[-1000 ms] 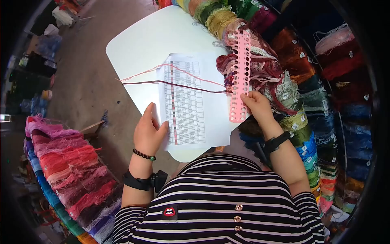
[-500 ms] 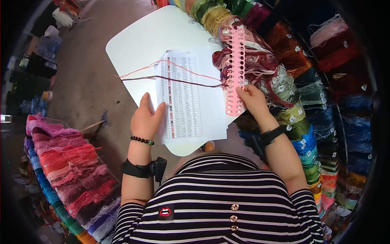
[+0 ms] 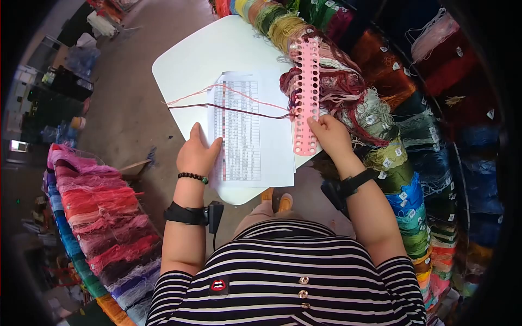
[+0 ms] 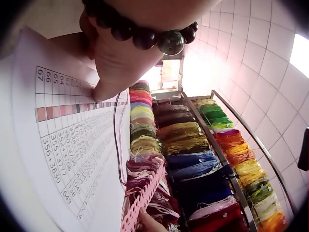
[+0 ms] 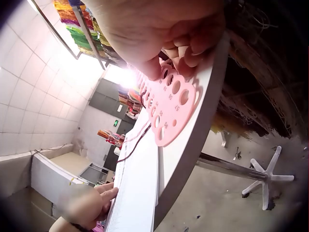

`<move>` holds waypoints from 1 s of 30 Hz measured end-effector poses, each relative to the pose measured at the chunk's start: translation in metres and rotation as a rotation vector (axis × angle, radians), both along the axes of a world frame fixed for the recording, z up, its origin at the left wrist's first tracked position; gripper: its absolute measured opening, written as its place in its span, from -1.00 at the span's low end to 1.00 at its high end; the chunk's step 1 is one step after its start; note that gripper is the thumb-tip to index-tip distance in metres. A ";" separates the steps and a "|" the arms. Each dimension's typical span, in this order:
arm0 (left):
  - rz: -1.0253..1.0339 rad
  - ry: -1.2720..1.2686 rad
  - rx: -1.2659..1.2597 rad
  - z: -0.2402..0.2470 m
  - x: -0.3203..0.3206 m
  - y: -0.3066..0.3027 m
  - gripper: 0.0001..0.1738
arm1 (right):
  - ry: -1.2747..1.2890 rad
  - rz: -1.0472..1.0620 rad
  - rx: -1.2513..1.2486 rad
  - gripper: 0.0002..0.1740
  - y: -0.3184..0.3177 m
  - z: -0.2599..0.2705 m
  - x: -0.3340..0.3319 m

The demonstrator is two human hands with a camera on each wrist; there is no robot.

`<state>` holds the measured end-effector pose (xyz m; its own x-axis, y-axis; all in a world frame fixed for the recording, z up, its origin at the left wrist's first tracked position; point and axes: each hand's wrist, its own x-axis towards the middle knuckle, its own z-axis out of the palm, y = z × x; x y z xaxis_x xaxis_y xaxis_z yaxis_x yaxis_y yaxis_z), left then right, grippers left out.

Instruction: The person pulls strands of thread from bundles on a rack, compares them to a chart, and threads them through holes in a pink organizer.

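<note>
In the head view my right hand [image 3: 333, 137] pinches the lower right edge of a pink thread card [image 3: 308, 98] with two rows of holes. Dark red and pink skeins hang from the card's upper part. From its left side a dark thread [image 3: 234, 110] and a pale pink thread [image 3: 247, 98] run left across a printed chart [image 3: 277, 157]. My left hand [image 3: 197, 157] rests at the chart's left edge, index finger straight and thumb on the paper. The left wrist view has the thumb beside the column of colour swatches; the other fingers are mostly hidden.
Chart and card lie on a white tabletop [image 3: 185, 62] with rounded corners. Hanging skeins [image 3: 410, 201] in many colours crowd the right side. A rack of pink and red skeins [image 3: 103, 217] stands at lower left. A white star-shaped stand base [image 5: 265, 178] is on the floor.
My left hand has slid up along the chart's left edge. The right hand keeps its grip on the card. The whole head view has shifted slightly.
</note>
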<state>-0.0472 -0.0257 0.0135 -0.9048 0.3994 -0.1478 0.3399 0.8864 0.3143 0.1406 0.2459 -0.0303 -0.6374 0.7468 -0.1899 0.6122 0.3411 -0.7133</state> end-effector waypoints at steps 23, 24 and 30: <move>-0.539 -0.287 0.693 0.045 -0.236 -0.036 -0.49 | 0.358 -0.452 -0.358 -0.66 -0.046 0.020 0.009; -0.587 -0.272 0.692 0.053 -0.250 -0.035 -0.52 | 0.316 -0.463 -0.109 -0.70 -0.060 0.026 0.013; -0.549 -0.399 0.736 0.082 -0.300 -0.009 -0.62 | 0.311 -0.636 0.020 -0.78 -0.123 0.039 0.038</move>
<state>-0.3474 -0.0344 0.0959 -0.5054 0.8613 0.0518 0.3944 0.1771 0.9017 0.1789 0.1231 0.0092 -0.0993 0.9937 -0.0522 0.4655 0.0000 -0.8850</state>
